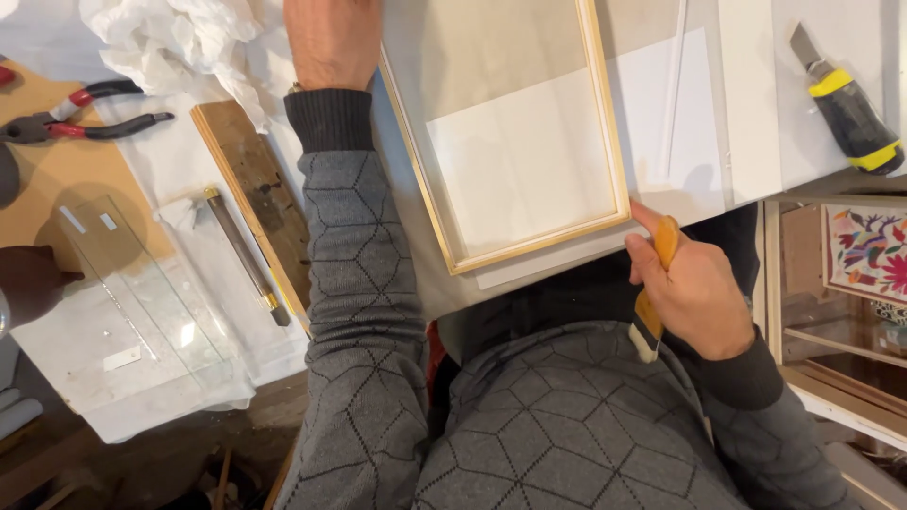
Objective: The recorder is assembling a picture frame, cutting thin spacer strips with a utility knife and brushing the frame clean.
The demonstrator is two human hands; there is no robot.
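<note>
Frame interior: the wooden frame (605,142) encloses open flat sheet, free to enter from above.
Right of frame: white rod (673,90) and utility knife (847,104) lie well apart, bare board between.
Near edge: right hand (694,293) with orange-handled tool (657,288) blocks the frame's corner.
Left: forearm, wooden plank (255,189), glass pane (142,293), pliers (71,118) crowd the table.

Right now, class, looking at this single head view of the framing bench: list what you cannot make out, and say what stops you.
- Left hand: its fingers are cut off by the top edge.
- Orange-handled tool: the right hand covers most of it; its working end is hidden.
- Wooden frame: its far end runs off the top edge.
- Another person's hand: cut off by the left edge.
- Pliers: the tips run off the left edge.
</note>
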